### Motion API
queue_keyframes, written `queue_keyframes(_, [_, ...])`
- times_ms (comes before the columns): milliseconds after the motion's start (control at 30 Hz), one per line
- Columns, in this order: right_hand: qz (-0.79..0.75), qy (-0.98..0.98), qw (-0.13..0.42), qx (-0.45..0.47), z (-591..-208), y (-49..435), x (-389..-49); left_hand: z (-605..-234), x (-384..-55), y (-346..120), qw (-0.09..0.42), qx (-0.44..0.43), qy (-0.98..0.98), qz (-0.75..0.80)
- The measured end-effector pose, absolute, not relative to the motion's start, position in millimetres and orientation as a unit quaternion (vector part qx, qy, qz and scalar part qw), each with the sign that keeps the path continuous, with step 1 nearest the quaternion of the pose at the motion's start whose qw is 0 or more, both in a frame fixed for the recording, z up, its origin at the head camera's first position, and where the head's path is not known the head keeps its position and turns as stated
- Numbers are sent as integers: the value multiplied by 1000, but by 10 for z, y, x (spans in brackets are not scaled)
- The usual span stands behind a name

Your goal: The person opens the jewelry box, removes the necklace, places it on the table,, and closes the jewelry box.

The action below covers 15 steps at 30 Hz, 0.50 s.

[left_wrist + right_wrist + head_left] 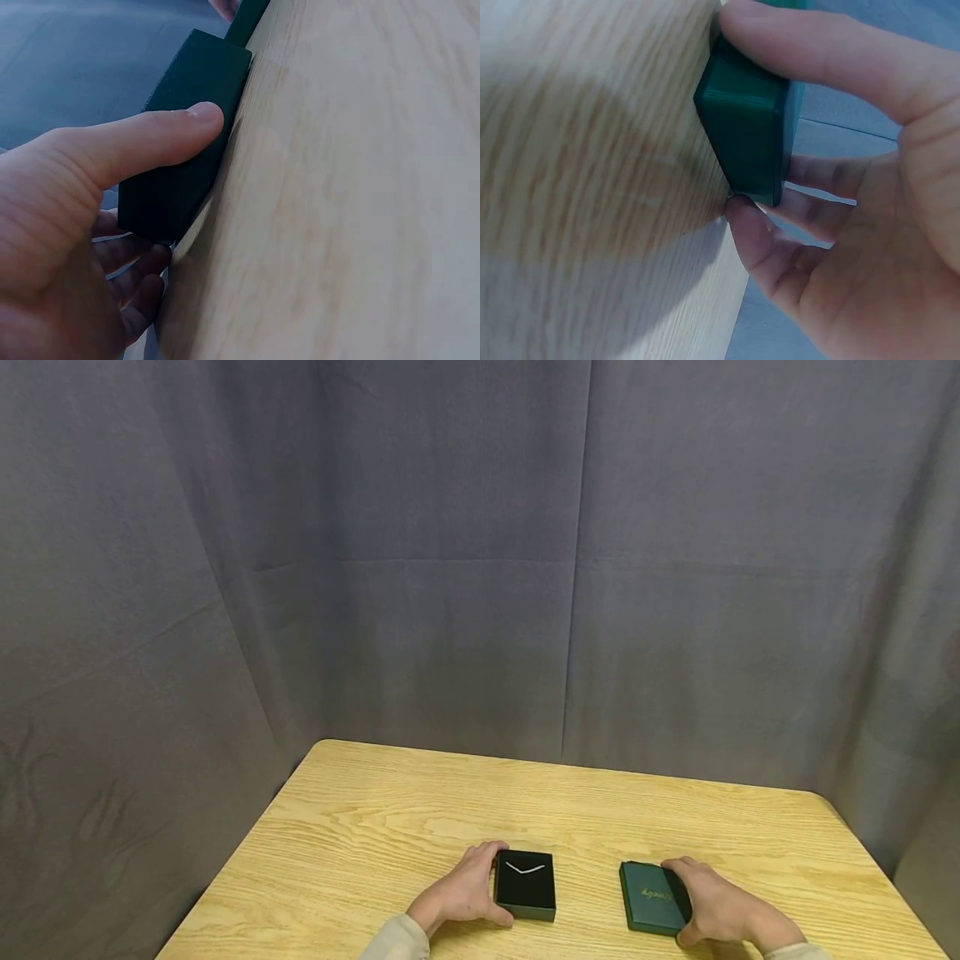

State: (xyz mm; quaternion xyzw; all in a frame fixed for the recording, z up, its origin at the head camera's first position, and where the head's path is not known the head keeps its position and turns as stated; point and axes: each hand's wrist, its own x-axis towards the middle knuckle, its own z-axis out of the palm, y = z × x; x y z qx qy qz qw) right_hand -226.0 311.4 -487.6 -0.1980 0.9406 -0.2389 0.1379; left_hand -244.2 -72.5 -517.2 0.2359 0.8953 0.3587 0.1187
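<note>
A dark green jewelry box base lies on the table with its black insert facing up. Across the insert runs a thin silver necklace in a shallow V. My left hand grips the base from its left side, thumb at the near edge and fingers at the far one. To the right, a green box lid with gold lettering lies top up. My right hand holds that lid by its right side, thumb near, fingers far. In the left wrist view the thumb presses the base's green side wall.
Both box parts sit on a light wood-grain table, a short gap between them. Grey curtains hang behind the table's far edge and along its left side.
</note>
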Motion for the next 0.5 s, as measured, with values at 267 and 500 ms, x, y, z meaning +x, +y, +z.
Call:
queue_keyframes(267, [-237,942,146,-188,-4869,3112,-2257,-5181,-2444,-730,122,236,895,358])
queue_keyframes(500, [-238,945,158,-162,-4832,3083,-2240,-5197,-2452,-734,125,236,895,358])
